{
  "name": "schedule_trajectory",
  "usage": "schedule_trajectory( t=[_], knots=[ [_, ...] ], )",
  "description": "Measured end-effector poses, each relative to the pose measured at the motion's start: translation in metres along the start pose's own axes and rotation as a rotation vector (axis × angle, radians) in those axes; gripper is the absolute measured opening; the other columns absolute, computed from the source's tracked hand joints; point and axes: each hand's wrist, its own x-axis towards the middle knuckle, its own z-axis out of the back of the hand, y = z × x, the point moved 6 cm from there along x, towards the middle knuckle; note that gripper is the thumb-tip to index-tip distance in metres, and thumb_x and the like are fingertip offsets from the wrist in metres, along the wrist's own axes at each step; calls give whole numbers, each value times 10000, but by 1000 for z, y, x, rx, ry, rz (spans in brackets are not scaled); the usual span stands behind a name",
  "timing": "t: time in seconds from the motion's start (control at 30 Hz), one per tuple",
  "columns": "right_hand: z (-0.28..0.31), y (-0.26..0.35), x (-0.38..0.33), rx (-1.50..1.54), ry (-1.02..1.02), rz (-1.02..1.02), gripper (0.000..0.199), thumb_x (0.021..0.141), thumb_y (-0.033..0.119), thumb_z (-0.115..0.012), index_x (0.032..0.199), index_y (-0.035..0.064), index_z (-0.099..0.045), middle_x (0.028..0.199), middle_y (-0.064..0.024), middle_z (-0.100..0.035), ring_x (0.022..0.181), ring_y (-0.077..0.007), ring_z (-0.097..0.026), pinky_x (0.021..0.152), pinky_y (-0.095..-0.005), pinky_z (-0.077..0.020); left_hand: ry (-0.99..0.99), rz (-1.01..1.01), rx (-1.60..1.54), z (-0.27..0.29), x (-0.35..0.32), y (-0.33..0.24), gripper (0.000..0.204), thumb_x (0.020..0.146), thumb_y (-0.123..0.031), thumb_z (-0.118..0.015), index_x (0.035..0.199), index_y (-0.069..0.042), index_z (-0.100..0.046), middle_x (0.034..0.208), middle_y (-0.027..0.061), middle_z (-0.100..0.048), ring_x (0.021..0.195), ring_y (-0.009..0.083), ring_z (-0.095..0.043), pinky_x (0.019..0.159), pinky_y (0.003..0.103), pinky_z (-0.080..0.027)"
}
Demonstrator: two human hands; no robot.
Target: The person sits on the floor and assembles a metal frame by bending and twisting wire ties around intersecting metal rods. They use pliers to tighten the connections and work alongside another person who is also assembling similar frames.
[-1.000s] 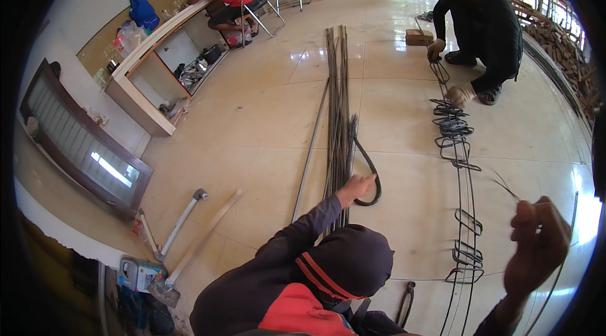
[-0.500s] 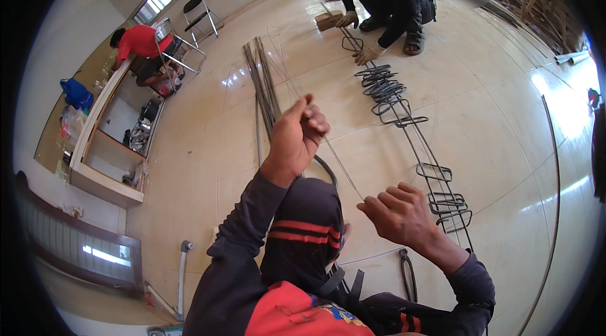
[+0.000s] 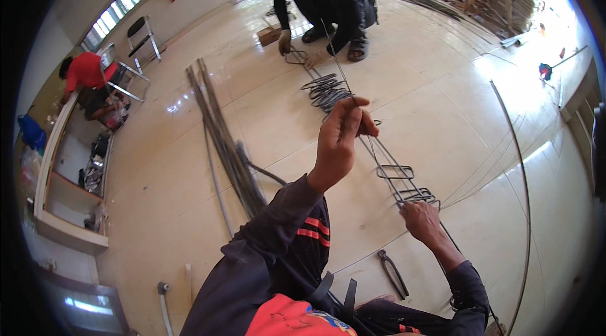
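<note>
Fingers of the left hand [image 3: 341, 137] pinch thin wire [image 3: 339, 63] above the steel-bar frame [image 3: 396, 177] on the floor [image 3: 454, 115], while the right hand [image 3: 424, 222] curls at its stirrups [image 3: 416, 191], grip unclear, apparently a wire-positioning step calling for careful guiding.

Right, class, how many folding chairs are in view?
2: one black folding chair by the wall, another folding chair behind the person in red.
</note>
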Motion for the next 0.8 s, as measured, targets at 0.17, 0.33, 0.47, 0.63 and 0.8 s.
schedule_trajectory(
  t=[0.17, 0.33, 0.47, 0.63, 0.8],
  knots=[
    [70, 18, 18, 305, -200, -15, 304, 810, 239, -662, 1009, 12, -621, 905, -175, -631, 820, -335, -620, 719, -396, -486, 151, 78, 8, -29, -11, -3, 182, 984, -83, -391, 1080, 3, -519, 816, 54, -597, 815, 119, -615, 766, 264, -493],
    [194, 81, 25, 528, -726, 299, 534, 807, 70, -673, 1291, 31, -452, 958, -151, -648, 858, -235, -656, 756, -338, -527, 299, 6, 166, -41, -22, -10, 173, 973, -64, -410, 1058, 15, -538, 773, 58, -605, 775, 122, -614, 737, 257, -492],
    [238, 107, 14, 680, -989, 543, 618, 784, 23, -685, 1336, 34, -407, 952, -121, -650, 831, -190, -657, 727, -300, -550, 352, -6, 272, -40, -27, -17, 165, 952, -22, -434, 1074, 22, -536, 805, 77, -613, 750, 127, -603, 730, 265, -495],
    [246, 103, 13, 630, -955, 464, 595, 774, 9, -692, 1316, 33, -447, 918, -107, -653, 826, -169, -655, 738, -294, -545, 417, -21, 323, -43, -34, -20, 185, 946, -12, -445, 1109, 35, -519, 825, 72, -592, 752, 136, -581, 741, 274, -487],
    [242, 91, 8, 657, -868, 373, 554, 773, -11, -686, 1285, 28, -480, 867, -94, -655, 820, -163, -656, 753, -288, -537, 502, -16, 420, -52, -36, -24, 189, 949, -19, -443, 1098, 20, -553, 813, 75, -580, 731, 138, -575, 706, 272, -487]
  ],
)
